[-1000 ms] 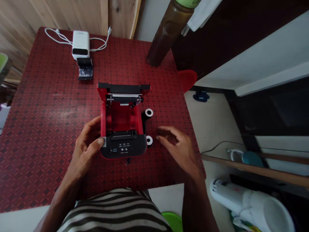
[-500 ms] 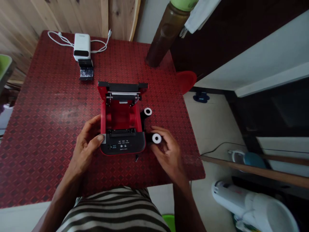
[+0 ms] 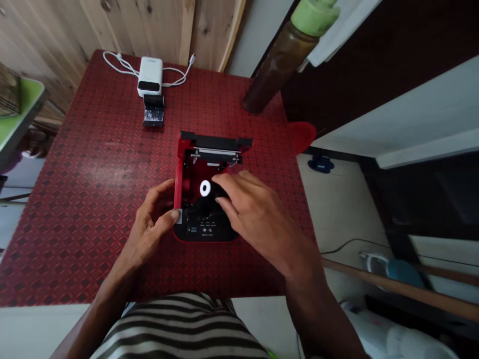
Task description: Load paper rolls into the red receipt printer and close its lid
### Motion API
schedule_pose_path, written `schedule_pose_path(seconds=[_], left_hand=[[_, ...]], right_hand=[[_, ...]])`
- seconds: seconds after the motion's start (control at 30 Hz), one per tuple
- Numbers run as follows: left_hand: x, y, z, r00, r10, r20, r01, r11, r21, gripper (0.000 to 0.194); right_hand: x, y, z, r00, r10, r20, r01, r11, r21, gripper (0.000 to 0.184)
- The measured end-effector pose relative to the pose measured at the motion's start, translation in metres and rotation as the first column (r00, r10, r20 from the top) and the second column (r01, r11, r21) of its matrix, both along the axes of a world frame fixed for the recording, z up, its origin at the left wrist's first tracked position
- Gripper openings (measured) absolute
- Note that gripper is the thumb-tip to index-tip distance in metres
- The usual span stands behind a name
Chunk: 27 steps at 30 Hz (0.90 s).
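In the head view a small red and black printer [image 3: 205, 227] sits on the table with its lid [image 3: 217, 142] raised. My left hand [image 3: 151, 219] grips the printer's left side, thumb on the front corner by a pale sticker. My right hand [image 3: 247, 204] pinches a black roll [image 3: 205, 188] whose white end with a dark hole faces left. That roll is held over the printer's open red compartment [image 3: 192, 177]. My right hand hides the printer's right side and much of the roll.
A white device [image 3: 150, 75] with a white cable and a printed black strip lies at the back of the red patterned table [image 3: 112, 149]. A tall brown bottle [image 3: 280, 65] with a green cap stands back right. A red stool [image 3: 303, 137] shows beyond the right edge.
My right hand has lifted the black roll from beside the printer and carried it left over the open compartment. My left hand stays on the printer; the whole view has shifted.
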<state>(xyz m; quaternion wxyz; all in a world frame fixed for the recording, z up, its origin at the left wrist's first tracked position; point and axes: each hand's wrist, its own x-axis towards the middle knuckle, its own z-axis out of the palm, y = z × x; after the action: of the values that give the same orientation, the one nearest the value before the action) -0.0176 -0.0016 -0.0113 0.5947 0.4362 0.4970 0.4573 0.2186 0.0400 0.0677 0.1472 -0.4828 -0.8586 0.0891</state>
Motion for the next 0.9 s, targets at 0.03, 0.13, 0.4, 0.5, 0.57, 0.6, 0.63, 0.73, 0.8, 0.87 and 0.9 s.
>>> schedule_pose_path(seconds=[0.03, 0.13, 0.4, 0.5, 0.57, 0.6, 0.63, 0.73, 0.8, 0.87, 0.9], left_hand=[[0.0, 0.0, 0.0, 1.0, -0.002, -0.004, 0.002, 1.0, 0.0, 0.063], [0.0, 0.001, 0.001, 1.0, -0.007, -0.013, 0.007, 1.0, -0.001, 0.062], [0.0, 0.001, 0.003, 1.0, -0.014, 0.01, 0.014, 1.0, -0.006, 0.063], [0.0, 0.001, 0.003, 1.0, -0.022, 0.018, 0.022, 1.0, -0.003, 0.063], [0.0, 0.001, 0.002, 1.0, -0.02, 0.02, 0.02, 1.0, -0.002, 0.063], [0.0, 0.001, 0.002, 1.0, -0.018, 0.024, 0.018, 1.0, -0.003, 0.063], [0.0, 0.001, 0.002, 0.999, -0.017, 0.029, 0.017, 1.0, -0.004, 0.063], [0.001, 0.001, 0.001, 1.0, -0.013, 0.028, 0.013, 1.0, -0.002, 0.063], [0.0, 0.001, 0.001, 1.0, -0.009, 0.019, 0.009, 1.0, -0.004, 0.062], [0.0, 0.001, 0.001, 1.0, -0.009, 0.012, 0.009, 1.0, -0.002, 0.062], [0.0, 0.001, 0.002, 1.0, -0.012, 0.012, 0.012, 1.0, 0.002, 0.062]], right_hand=[[-0.007, 0.004, -0.002, 0.999, 0.001, 0.05, -0.001, 1.0, 0.002, 0.033], [-0.023, 0.009, -0.001, 0.99, 0.004, 0.143, -0.006, 1.0, 0.007, 0.03], [-0.039, 0.026, -0.007, 0.958, 0.017, 0.287, 0.003, 0.998, -0.066, 0.03], [-0.039, 0.037, -0.015, 0.958, 0.021, 0.285, 0.008, 0.995, -0.101, 0.033], [-0.038, 0.041, -0.019, 0.959, 0.018, 0.283, 0.019, 0.992, -0.126, 0.03], [-0.038, 0.043, -0.021, 0.961, 0.018, 0.276, 0.022, 0.99, -0.142, 0.028], [-0.038, 0.043, -0.022, 0.965, 0.018, 0.261, 0.024, 0.988, -0.156, 0.027], [-0.036, 0.042, -0.026, 0.984, 0.012, 0.178, 0.021, 0.983, -0.182, 0.027], [-0.033, 0.039, -0.025, 0.994, 0.017, 0.108, 0.006, 0.979, -0.205, 0.032], [-0.028, 0.033, -0.021, 1.0, 0.015, 0.021, -0.01, 0.976, -0.219, 0.04], [-0.025, 0.03, -0.017, 0.999, 0.015, -0.029, -0.021, 0.975, -0.22, 0.045]])
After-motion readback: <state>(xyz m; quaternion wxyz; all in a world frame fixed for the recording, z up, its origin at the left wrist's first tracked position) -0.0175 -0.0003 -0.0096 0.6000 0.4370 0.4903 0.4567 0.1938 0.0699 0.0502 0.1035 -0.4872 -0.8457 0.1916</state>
